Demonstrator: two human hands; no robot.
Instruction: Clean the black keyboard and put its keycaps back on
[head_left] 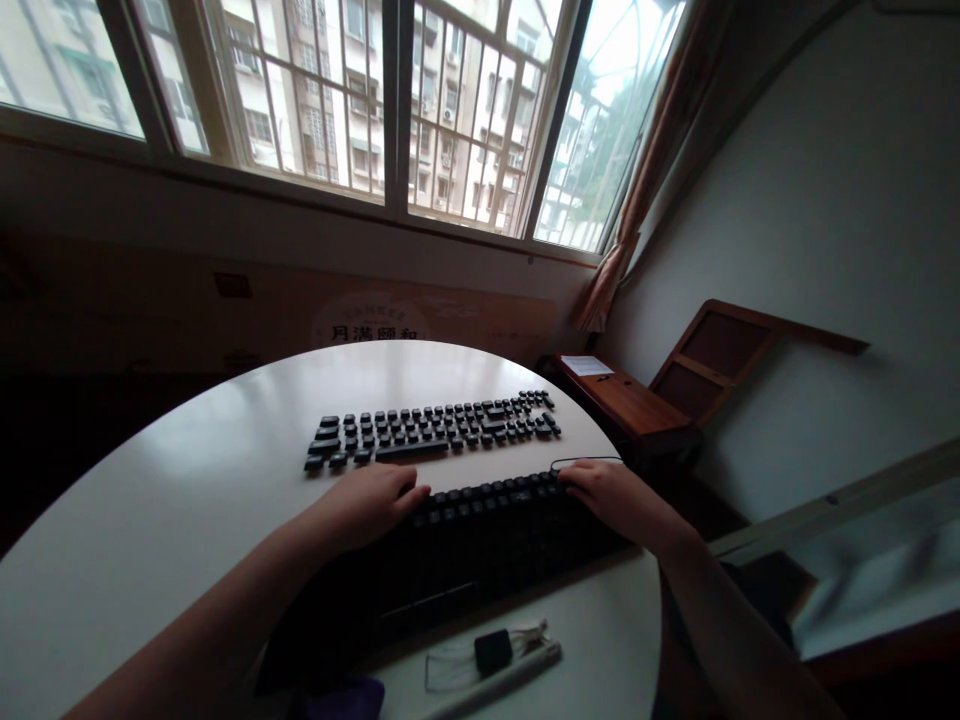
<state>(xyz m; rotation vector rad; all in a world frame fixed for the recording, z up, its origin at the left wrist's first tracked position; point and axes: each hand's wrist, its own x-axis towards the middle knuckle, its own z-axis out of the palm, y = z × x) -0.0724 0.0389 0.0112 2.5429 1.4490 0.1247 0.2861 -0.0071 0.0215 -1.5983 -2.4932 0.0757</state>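
Two hands [388, 492] [615, 492], half-curled at opposite ends of a black keyboard [510, 545], grip unclear

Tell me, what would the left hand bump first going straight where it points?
The left hand would probably meet the keys on the black keyboard first, right beside it, though depth is hard to judge here.

The keyboard [499, 540] and loose keycaps [411, 451] are black, the table [187, 465] white.
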